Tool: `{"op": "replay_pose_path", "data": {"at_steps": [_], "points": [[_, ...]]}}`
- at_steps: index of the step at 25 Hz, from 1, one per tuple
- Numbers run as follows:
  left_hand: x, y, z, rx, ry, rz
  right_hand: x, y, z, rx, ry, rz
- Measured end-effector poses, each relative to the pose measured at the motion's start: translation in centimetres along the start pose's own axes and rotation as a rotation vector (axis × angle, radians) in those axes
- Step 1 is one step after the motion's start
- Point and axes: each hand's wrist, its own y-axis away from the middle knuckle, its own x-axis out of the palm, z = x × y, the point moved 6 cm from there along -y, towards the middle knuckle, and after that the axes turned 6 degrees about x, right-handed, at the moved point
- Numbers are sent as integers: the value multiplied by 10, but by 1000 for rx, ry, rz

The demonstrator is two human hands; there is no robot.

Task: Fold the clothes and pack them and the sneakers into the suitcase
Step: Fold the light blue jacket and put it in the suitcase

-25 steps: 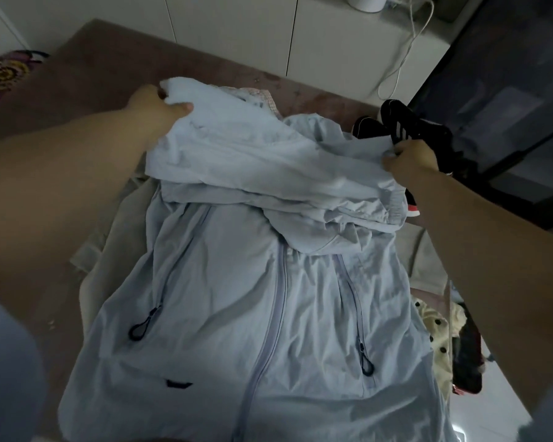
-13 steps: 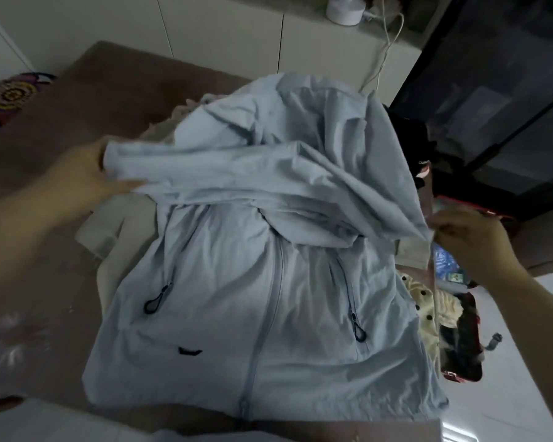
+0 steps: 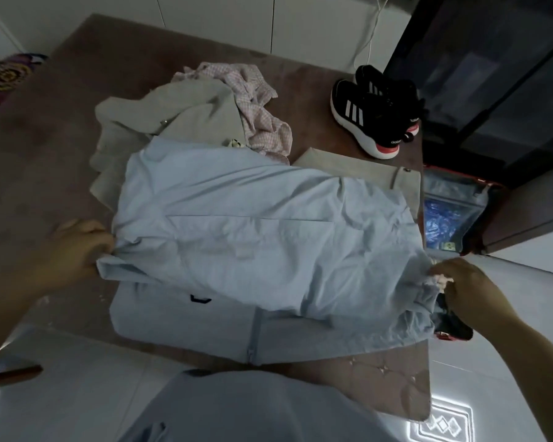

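Brown bed [image 3: 109, 90] | blue jacket [image 3: 253, 237] folded over | left grip [image 3: 74, 253] pinches one edge | right grip [image 3: 470, 291] pinches other

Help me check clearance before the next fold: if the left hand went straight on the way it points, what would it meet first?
The light blue jacket: the left hand grips its folded edge and points right, straight across it. Depth beyond is unclear.
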Motion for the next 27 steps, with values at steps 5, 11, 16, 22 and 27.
{"op": "replay_pose_path", "data": {"at_steps": [5,11,16,22,27], "points": [[-48,-12,-72,45,158,-197,42,36,76,-227,-41,300],[-12,-35,-108,431,37,-115,63,9,83,-246,349,242],[-69,-19,-44,96,256,-268,-8,36,73,-364,11,-299],[-6,44,-47,227,240,-157,69,89,54,-459,188,-69],[37,62,-51,152,56,-62,102,97,61,-362,385,250]]}}
